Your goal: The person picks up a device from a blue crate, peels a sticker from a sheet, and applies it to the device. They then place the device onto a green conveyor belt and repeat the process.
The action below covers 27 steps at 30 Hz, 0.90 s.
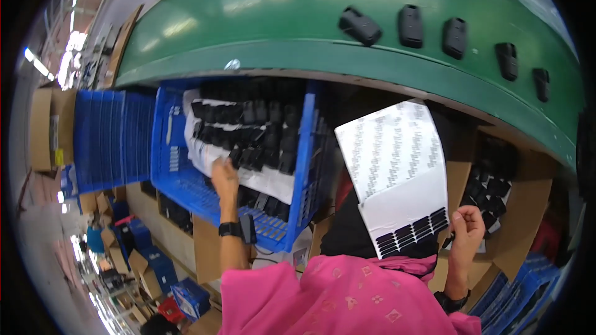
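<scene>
My left hand (225,178) reaches into a blue plastic crate (292,211), fingers curled at the edge of a white liner sheet (264,185), close to rows of small black plastic housings (251,156). What those fingers hold, if anything, I cannot make out. Across my lap lies a white backing sheet (403,192), its near end bearing rows of black adhesive strips (413,234). Beside that end, my right hand (468,228) is closed in a pinch. A small dark bit shows by its fingertips, too small to name.
Several black housings (410,26) stand spaced along the green bench (267,9). Under its edge at right, a cardboard box (528,223) holds more black parts. Blue crates (112,139) are stacked at left, next to a carton (51,127). More blue crates (518,291) lie at lower right.
</scene>
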{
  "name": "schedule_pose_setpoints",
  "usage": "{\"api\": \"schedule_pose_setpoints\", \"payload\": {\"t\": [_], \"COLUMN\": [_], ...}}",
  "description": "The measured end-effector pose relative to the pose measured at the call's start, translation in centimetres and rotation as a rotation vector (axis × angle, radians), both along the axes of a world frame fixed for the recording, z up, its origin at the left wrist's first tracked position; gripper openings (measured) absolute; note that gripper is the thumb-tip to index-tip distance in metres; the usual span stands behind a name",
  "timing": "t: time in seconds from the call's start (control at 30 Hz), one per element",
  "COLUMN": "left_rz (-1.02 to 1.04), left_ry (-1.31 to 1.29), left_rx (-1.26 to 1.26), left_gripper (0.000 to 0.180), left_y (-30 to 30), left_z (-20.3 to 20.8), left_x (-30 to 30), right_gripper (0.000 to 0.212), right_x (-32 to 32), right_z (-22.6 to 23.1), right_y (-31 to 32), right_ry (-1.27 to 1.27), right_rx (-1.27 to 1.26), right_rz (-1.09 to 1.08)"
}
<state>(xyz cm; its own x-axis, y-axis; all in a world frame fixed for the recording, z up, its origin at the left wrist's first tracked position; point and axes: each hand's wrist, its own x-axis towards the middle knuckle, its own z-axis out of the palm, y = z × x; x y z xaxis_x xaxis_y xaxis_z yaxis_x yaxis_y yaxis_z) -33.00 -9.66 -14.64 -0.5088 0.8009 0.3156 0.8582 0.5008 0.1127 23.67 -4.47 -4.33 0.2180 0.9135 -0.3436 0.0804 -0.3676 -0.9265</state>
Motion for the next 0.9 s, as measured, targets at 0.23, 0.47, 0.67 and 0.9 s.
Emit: {"api": "schedule_pose_setpoints", "payload": {"t": [0.23,0.47,0.67,0.9], "left_rz": [-0.463,-0.435,-0.499,-0.590], "left_ry": [-0.311,0.024,-0.028,-1.176], "left_rx": [0.349,-0.158,-0.048,0.321], "left_gripper": [0.032,0.073,0.059,0.040], "left_y": [19.1,30.8,31.7,25.8], "left_z": [14.8,17.3,15.1,18.2], "left_x": [19.7,28.2,24.5,26.0], "right_gripper": [0.019,0.034,0.036,0.022], "right_x": [-1.0,-2.1,-2.5,-2.1], "right_z": [0.8,0.8,-0.1,-0.9], "right_y": [-0.5,-1.5,-1.5,-0.6], "right_ry": [-0.377,-0.698,-0.840,-0.703], "right_rx": [0.188,0.314,0.382,0.333], "right_rz": [0.222,0.322,0.322,0.275]}}
